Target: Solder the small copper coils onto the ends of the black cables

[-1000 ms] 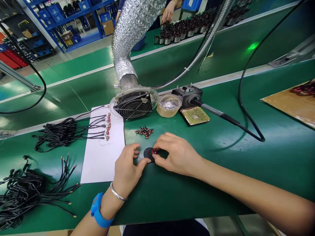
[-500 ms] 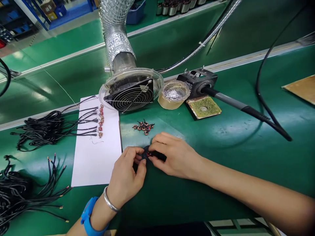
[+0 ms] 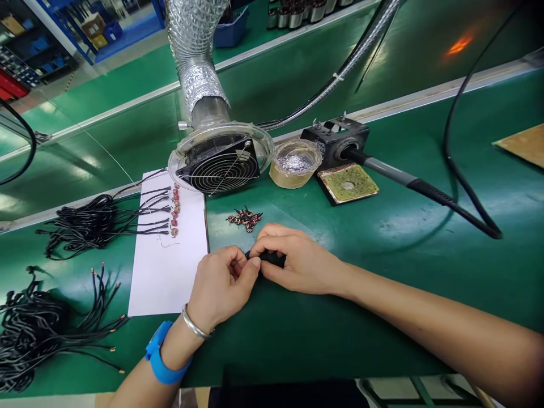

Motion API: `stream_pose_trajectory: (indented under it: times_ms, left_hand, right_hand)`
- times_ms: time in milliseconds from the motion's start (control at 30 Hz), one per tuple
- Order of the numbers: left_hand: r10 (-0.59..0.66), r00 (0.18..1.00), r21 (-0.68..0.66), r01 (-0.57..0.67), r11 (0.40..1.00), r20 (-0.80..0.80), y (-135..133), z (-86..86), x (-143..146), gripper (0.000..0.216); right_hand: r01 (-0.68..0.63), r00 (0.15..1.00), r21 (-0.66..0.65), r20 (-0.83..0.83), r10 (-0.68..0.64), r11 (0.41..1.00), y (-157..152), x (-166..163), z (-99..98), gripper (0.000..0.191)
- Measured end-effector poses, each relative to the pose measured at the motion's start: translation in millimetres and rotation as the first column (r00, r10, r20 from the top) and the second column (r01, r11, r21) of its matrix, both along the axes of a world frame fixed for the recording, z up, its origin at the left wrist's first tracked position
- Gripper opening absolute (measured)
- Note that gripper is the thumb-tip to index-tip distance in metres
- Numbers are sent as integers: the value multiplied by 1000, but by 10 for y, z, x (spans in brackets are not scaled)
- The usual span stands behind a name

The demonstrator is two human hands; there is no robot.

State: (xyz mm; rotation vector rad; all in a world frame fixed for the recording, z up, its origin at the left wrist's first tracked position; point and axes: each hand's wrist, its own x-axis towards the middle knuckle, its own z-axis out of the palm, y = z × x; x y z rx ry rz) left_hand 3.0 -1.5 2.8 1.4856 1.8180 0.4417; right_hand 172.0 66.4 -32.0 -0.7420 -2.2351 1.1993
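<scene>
My left hand and my right hand meet over the green bench, fingertips pinched together on a small black disc that shows only as a dark sliver between them. The small red-and-black coil seen on it earlier is hidden by my fingers. A little pile of the same small coils lies just beyond my hands. A blue watch and a silver bangle sit on my left wrist.
A white sheet with wired coils lies left of my hands. Black wire bundles spread further left. Behind stand a fume extractor fan, a tape roll, a soldering iron stand with its sponge and iron.
My hands have closed in on the black disc and lifted its edge; the coil on it is now covered. The view has dipped lower and closer to the bench.
</scene>
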Motion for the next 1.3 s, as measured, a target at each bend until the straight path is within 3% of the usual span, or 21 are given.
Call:
stream_pose_trajectory:
  times_ms: [200,400,500,633,733,800,933,1000,1100,1300]
  left_hand:
    - [-41,997,47,44,998,-67,3,-30,-37,20]
    - [-245,969,103,244,964,-1,26,-1,-166,17]
    - [-278,961,102,276,956,-1,22,16,-216,17]
    - [-296,955,89,294,952,13,0,14,-226,17]
    - [-308,951,105,306,946,0,-10,8,-215,19]
    - [-307,952,121,306,944,-14,-21,6,-212,19]
    - [-242,969,120,246,962,-47,-71,-18,-184,5]
    - [-195,977,129,204,970,-81,-100,-53,-143,11]
    - [-144,979,163,168,972,-147,-121,-125,-68,20]
    - [-83,984,145,106,984,-156,-79,-176,-27,6]
  right_hand:
    - [-5,1000,33,6,5,999,-20,1,-6,11]
    - [74,997,41,-27,-73,996,-10,68,-22,12]
    - [102,993,64,-61,-98,993,-34,63,-41,7]
    - [144,988,278,-87,-124,950,-103,13,-69,13]
    - [122,992,516,-36,-121,848,-139,-7,-62,17]
    - [90,994,584,-4,-108,807,-130,0,-39,17]
    - [31,998,408,-67,-4,913,-24,41,-4,15]
    - [-20,991,287,-122,57,958,43,56,-11,20]
    - [-77,983,217,-145,110,973,110,54,-42,26]
    - [-74,994,262,-64,94,962,139,36,-92,29]
